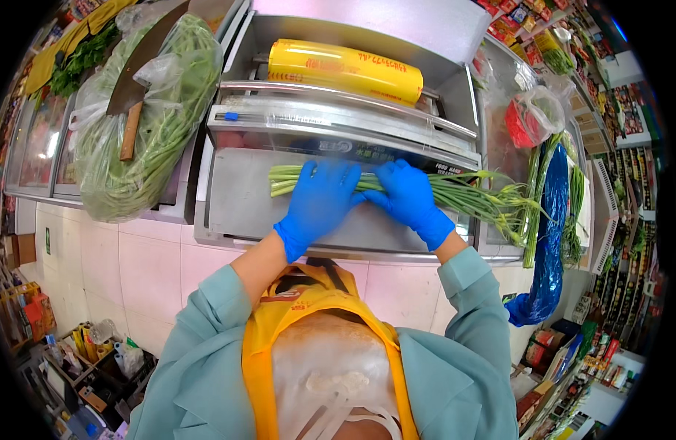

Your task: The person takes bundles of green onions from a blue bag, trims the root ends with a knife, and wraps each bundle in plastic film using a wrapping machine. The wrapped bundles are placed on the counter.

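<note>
A bundle of green garlic scapes or flowering chives point(475, 192) lies crosswise on the metal plate point(250, 209) of a film wrapping machine. Its cut ends point left and its pale pointed buds fan out to the right. My left hand point(324, 195), in a blue disposable glove, is laid over the stems near the cut ends. Gloved in the same blue, my right hand point(407, 192) grips the middle of the bundle, thumb towards the left hand. Behind the hands, a yellow-printed roll of cling film point(343, 71) rests in the machine's metal trough, beyond a steel bar point(338, 102).
On the left, a cleaver point(134, 82) with a wooden handle lies on a plastic bag of long green beans point(189, 77). To the right are more green stalks point(533, 203), a long blue plastic bag point(555, 220) and a red-and-clear bag point(527, 118). Stocked shelves point(629, 220) stand beyond.
</note>
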A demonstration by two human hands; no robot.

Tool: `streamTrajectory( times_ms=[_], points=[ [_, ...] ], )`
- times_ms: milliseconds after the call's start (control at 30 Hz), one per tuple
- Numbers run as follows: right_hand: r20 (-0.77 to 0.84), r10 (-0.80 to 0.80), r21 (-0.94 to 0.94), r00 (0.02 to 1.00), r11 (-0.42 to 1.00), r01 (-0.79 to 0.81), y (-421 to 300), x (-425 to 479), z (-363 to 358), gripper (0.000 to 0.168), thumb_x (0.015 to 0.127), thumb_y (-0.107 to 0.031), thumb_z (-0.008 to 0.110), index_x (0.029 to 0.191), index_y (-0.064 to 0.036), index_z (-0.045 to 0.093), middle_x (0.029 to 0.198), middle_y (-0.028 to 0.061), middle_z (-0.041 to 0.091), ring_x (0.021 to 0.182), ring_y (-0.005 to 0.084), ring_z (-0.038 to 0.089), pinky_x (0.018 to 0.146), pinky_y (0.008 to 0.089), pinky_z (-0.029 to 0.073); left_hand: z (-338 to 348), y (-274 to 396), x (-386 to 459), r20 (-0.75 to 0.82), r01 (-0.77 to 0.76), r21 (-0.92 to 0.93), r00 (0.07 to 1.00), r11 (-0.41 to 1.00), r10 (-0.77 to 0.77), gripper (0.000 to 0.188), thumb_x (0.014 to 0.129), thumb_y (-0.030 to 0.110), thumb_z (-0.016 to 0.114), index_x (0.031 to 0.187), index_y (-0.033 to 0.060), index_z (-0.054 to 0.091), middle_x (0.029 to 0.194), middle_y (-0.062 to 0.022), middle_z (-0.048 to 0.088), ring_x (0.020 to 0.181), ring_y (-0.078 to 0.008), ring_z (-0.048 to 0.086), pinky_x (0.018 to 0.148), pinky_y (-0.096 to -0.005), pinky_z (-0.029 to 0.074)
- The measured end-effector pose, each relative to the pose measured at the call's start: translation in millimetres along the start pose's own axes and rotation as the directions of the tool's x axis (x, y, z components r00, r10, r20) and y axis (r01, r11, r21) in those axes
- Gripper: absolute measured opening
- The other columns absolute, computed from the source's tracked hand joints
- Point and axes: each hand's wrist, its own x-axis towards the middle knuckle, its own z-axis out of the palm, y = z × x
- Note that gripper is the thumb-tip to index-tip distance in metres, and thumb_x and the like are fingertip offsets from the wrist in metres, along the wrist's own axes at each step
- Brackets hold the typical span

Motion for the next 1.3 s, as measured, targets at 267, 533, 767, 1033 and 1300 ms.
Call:
streamTrajectory(
  times_ms=[267, 533, 767, 1033, 1300],
  points=[
    [-0.308, 0.006, -0.2, 0.952, 0.977, -0.071, -30, -11, 12, 0.052, 0.073, -0.03, 0.067, 0.117, -0.007, 0.05, 0.108, 0.0146, 0.053, 0.096, 0.0324, 0.051, 0.085, 0.042, 0.04, 2, -5, 18, 0.068, 0.085, -0.072, 0.994, 0.994, -0.08, 0.026, 0.08, 0.034, 0.057, 0.082, 0.0082, 0.057, 0.079, -0.0104, 0.057, 0.076, -0.0245, 0.056, 0.067, -0.0366, 0.043],
    [-0.161, 0.007, -0.291, 0.987, 0.955, -0.054, -6, 9, 23, 0.059, 0.063, -0.044, 0.073, 0.106, -0.008, 0.054, 0.094, 0.0097, 0.053, 0.084, 0.0278, 0.051, 0.072, 0.0374, 0.043, -6, -15, 22, 0.181, 0.1, -0.126, 0.981, 0.987, -0.076, 0.023, 0.08, 0.024, 0.055, 0.095, 0.006, 0.057, 0.088, -0.012, 0.056, 0.085, -0.0265, 0.054, 0.074, -0.0398, 0.043],
    [-0.047, 0.049, -0.17, 0.998, 0.984, -0.056, -2, 10, 18, 0.052, 0.066, -0.046, 0.071, 0.099, -0.008, 0.056, 0.088, 0.0101, 0.053, 0.081, 0.0278, 0.054, 0.063, 0.0373, 0.045, 1, -1, -11, -0.052, -0.102, 0.166, 0.992, 0.981, 0.112, 0.043, 0.081, 0.015, 0.049, 0.122, 0.0052, 0.047, 0.113, -0.0105, 0.048, 0.099, -0.0264, 0.048, 0.083, -0.0426, 0.039],
    [-0.101, 0.091, -0.072, 0.991, 0.993, -0.098, -9, -3, 6, 0.056, 0.072, -0.028, 0.07, 0.12, -0.008, 0.049, 0.112, 0.0136, 0.052, 0.102, 0.0311, 0.05, 0.089, 0.0439, 0.038, 14, -32, 21, 0.075, -0.273, 0.156, 0.961, 0.949, 0.264, 0.025, 0.076, 0.017, 0.053, 0.098, 0.0069, 0.052, 0.088, -0.007, 0.049, 0.082, -0.0203, 0.049, 0.073, -0.0313, 0.041],
    [-0.37, 0.025, -0.322, 0.929, 0.934, -0.154, -37, 5, 20, 0.055, 0.07, -0.019, 0.067, 0.122, -0.012, 0.049, 0.125, 0.0102, 0.044, 0.115, 0.0306, 0.041, 0.101, 0.0496, 0.024, -7, -25, 34, 0.186, -0.212, 0.163, 0.966, 0.964, 0.181, 0.023, 0.075, 0.025, 0.057, 0.09, 0.0083, 0.054, 0.079, -0.0055, 0.052, 0.078, -0.0186, 0.051, 0.067, -0.0283, 0.041]
  ],
)
